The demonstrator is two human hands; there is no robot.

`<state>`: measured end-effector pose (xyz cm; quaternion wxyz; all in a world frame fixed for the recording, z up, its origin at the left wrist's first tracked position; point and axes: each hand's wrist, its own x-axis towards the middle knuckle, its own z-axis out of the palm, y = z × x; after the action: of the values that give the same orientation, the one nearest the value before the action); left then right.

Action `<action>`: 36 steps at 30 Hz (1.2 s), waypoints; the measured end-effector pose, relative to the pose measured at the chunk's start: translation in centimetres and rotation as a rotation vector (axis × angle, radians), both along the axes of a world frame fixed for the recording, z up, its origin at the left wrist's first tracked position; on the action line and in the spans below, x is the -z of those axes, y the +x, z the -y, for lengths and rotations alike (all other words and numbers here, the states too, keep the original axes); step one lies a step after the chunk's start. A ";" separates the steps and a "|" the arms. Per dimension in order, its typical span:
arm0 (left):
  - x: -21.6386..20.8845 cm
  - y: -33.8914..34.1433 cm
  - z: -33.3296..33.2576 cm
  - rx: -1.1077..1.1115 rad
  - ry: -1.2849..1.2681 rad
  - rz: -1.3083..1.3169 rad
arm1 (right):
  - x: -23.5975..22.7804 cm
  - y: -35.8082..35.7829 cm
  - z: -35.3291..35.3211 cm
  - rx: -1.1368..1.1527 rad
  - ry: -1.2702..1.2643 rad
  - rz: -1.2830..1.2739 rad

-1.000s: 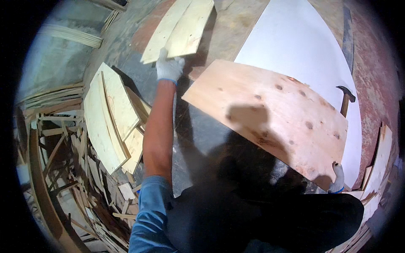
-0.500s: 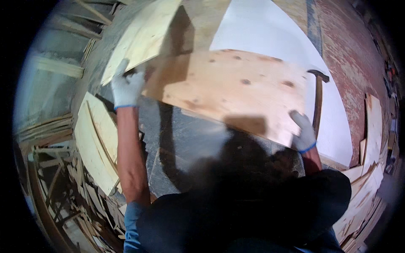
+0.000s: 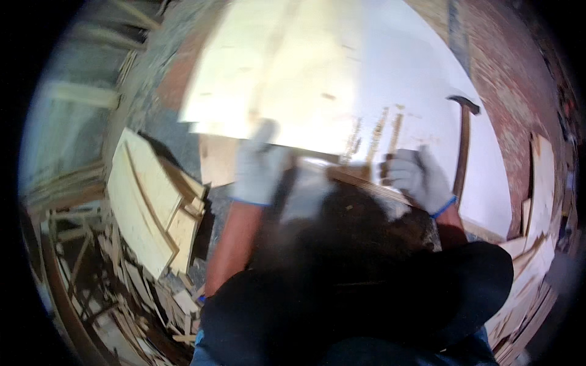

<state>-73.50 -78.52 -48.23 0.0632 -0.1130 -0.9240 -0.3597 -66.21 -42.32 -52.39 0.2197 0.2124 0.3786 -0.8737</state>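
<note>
My left hand (image 3: pixel 259 168), in a white glove with a blue cuff, grips the near edge of a pale plywood panel (image 3: pixel 305 85), its thumb over the top. Brightly lit and blurred, the panel leans away from me beside another pale sheet (image 3: pixel 232 67). To the right, my gloved right hand (image 3: pixel 421 178) is closed with curled fingers; whether anything is in them is hidden. It hovers by a layered wood edge (image 3: pixel 372 186) above a white board (image 3: pixel 421 79). Rough brown streaks mark this board. A wooden-handled hammer (image 3: pixel 464 140) lies on it, right of my right hand.
Cut plywood pieces (image 3: pixel 143 198) lean at the left, above a heap of wood scraps (image 3: pixel 146 299). More boards (image 3: pixel 537 189) are stacked along the right side. A reddish worn floor (image 3: pixel 500 73) shows beyond the white board. My shadow darkens the near middle.
The knotty panel no longer spans between my hands; pale plywood now lies further right, over the middle. My left hand has moved right and nearer. My right hand's fingers have curled.
</note>
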 end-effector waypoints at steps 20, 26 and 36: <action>10.1 11.7 -8.1 0.760 0.480 0.870 | 8.4 3.2 -3.6 0.203 0.381 0.174; 15.8 10.1 1.7 -0.300 1.200 1.175 | 10.2 3.4 -5.7 0.250 0.502 0.144; 13.8 1.0 11.3 -0.606 1.716 0.264 | 11.2 3.1 -5.4 0.244 0.476 0.143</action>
<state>-72.50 -89.86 -62.01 0.1111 0.2618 -0.3302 -0.9000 -63.10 -36.90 -63.59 0.0828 0.3632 0.5282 -0.7630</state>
